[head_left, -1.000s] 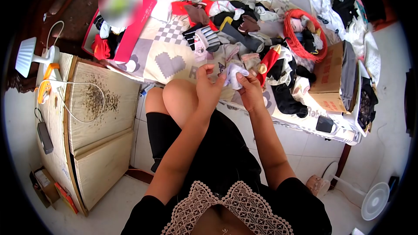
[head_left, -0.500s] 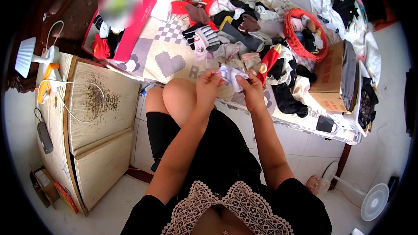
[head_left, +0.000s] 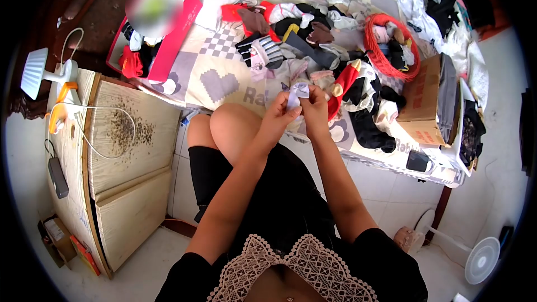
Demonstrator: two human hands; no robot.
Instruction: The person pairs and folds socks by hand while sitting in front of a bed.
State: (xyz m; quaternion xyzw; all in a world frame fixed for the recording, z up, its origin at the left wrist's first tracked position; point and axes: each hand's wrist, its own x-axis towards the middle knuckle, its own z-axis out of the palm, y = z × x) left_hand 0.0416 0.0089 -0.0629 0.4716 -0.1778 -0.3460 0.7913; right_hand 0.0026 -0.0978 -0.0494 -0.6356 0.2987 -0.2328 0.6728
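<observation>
Both hands hold a small pale lavender sock [head_left: 298, 93] above the near edge of the bed. My left hand [head_left: 278, 113] has its fingers closed on the left side of the sock, thumb pointing up to the right. On the other side my right hand [head_left: 316, 108] pinches the cloth, its fingers bent around the edge. The sock looks bunched or rolled, and parts of it are hidden behind the fingers. Just beyond lies a heap of loose socks [head_left: 321, 50]. A red and yellow sock [head_left: 345, 85] lies close to my right hand.
A pink box [head_left: 176, 42] with clothing in it sits at the bed's left. To the right are a red woven basket [head_left: 369, 42] holding socks, a cardboard box [head_left: 419, 98], and a dark phone-like object [head_left: 417, 160] by the edge. A wooden cabinet [head_left: 131, 151] stands left of my knees.
My hands have come closer together and turned, drawing slightly nearer to me. The lavender sock, stretched between them before, is now more gathered and upright.
</observation>
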